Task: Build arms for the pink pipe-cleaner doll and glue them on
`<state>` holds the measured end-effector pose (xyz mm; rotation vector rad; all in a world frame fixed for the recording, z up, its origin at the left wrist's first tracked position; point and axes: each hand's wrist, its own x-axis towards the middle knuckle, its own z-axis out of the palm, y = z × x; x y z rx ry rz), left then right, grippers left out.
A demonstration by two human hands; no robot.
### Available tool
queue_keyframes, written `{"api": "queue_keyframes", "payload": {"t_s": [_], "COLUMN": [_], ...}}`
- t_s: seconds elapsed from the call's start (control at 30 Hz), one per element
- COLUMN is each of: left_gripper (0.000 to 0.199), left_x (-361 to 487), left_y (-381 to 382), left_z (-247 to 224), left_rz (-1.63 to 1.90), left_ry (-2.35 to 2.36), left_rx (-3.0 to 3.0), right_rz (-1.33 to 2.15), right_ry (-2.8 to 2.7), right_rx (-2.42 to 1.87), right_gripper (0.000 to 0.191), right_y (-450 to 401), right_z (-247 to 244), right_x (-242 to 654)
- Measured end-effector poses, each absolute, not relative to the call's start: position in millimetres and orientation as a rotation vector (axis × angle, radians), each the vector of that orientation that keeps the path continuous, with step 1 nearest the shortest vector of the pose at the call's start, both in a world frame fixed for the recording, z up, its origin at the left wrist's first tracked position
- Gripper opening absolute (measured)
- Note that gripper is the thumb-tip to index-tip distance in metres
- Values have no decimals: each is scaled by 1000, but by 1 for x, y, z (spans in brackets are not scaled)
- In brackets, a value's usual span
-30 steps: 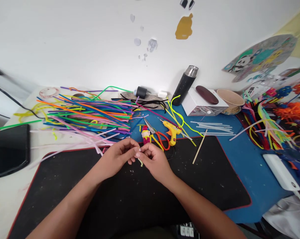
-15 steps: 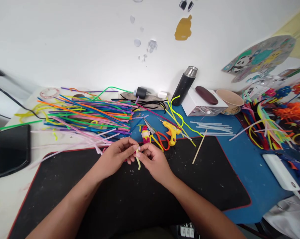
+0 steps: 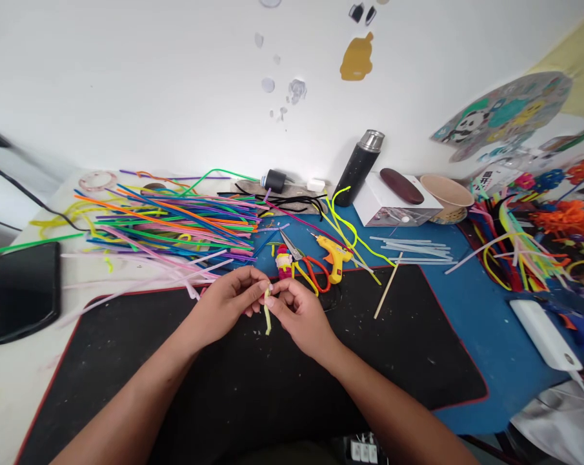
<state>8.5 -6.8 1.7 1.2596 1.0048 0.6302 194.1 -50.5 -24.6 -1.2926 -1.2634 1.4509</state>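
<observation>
Both hands meet above the black mat (image 3: 369, 349). My left hand (image 3: 236, 300) is closed, thumb and fingers pinching a short pale yellow pipe cleaner (image 3: 267, 321) whose free end hangs down. From the other side my right hand (image 3: 299, 313) pinches the same piece near its top. A bit of dark pink shows behind the left fingers, mostly hidden. Just beyond the hands lie a pink and yellow pipe cleaner figure (image 3: 284, 261), scissors (image 3: 315, 271) with orange handles, and a yellow glue gun (image 3: 334, 257).
A heap of coloured pipe cleaners (image 3: 185, 223) spreads at the back left, near a black phone (image 3: 23, 292). Glue sticks (image 3: 417, 248), a wooden stick (image 3: 387, 287), a black flask (image 3: 359, 168), a white box (image 3: 398, 206) and a bowl (image 3: 446, 194) are at the right.
The free end of the pale yellow pipe cleaner has swung slightly left and hangs straighter. Both hands keep nearly the same place and pinch.
</observation>
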Motion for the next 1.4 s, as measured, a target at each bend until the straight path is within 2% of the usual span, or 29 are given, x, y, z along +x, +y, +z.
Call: {"api": "queue_keyframes", "payload": {"t_s": [0.67,1.07,1.4], "left_gripper": [41,43,37], "left_x": [5,1,0], "left_y": [-4,-2,-2], "left_z": [6,2,-3], "left_rz": [623,602,634], "left_ry": [998,1005,981], "left_rx": [1332,1233,1143], "right_rz": [1410,1438,1446], "right_ry": [-1302,-1309,-1341], "right_rx": [-1369,-1341,-1323], "right_gripper": [19,23,20], "right_y": [-48,-49,-52], "right_z": [-17,-17,-15], "right_x": [194,193,193]}}
